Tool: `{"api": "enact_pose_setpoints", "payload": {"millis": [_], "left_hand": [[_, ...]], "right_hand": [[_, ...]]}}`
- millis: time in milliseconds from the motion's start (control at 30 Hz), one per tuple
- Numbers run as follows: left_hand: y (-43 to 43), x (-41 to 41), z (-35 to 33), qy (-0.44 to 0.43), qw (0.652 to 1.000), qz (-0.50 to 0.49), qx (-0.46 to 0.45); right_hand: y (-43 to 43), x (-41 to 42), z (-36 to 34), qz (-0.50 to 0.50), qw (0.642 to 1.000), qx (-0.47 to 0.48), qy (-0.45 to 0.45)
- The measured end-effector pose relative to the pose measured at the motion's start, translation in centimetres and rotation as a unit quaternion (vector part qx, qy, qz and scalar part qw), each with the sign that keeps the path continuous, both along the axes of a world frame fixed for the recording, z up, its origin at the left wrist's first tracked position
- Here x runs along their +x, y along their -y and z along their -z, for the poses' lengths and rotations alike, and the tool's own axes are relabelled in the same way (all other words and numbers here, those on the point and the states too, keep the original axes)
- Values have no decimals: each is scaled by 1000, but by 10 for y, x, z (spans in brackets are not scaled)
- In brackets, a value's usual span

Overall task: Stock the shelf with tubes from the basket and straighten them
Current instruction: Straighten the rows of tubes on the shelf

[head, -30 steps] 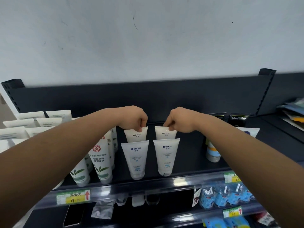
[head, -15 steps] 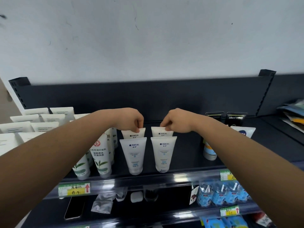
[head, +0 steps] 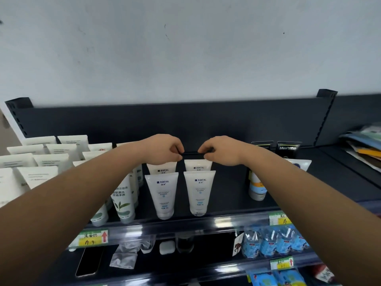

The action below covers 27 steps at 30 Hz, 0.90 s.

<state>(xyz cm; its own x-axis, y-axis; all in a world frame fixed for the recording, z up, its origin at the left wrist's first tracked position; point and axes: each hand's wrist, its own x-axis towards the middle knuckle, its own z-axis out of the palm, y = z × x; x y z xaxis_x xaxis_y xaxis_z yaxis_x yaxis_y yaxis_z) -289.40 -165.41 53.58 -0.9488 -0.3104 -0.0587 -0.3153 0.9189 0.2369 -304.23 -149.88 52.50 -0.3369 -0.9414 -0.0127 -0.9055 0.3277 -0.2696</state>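
Take tubes [head: 161,193], standing cap-down on the shelf [head: 226,193], by the stiff flat top crimp, not the seemingly light, soft, slick body, easily dented and tipped; cannot tell of left hand [head: 165,150] and right hand [head: 221,150], curled over the back pair, pinching or just clear.

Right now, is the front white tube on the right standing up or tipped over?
Standing up: the front right tube rests on its cap on the shelf, flat crimped end on top.
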Motion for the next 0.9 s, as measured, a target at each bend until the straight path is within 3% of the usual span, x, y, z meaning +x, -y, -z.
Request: {"api": "enact_pose_setpoints", "payload": {"millis": [433,567,767,900], "left_hand": [[-59,-60,-15,-75,988,135,-16],[-99,-79,-8,-81,983,165,-29],[-150,-123,7,-76,988,131,-38],[-168,-146,25,-23,996,77,-46]], "right_hand": [[-101,-60,-24,129,988,-76,-50],[-142,-80,-19,172,981,-62,-67],[-176,-109,5,157,986,-33,-37],[-188,-130,30,111,993,-4,-36]]}}
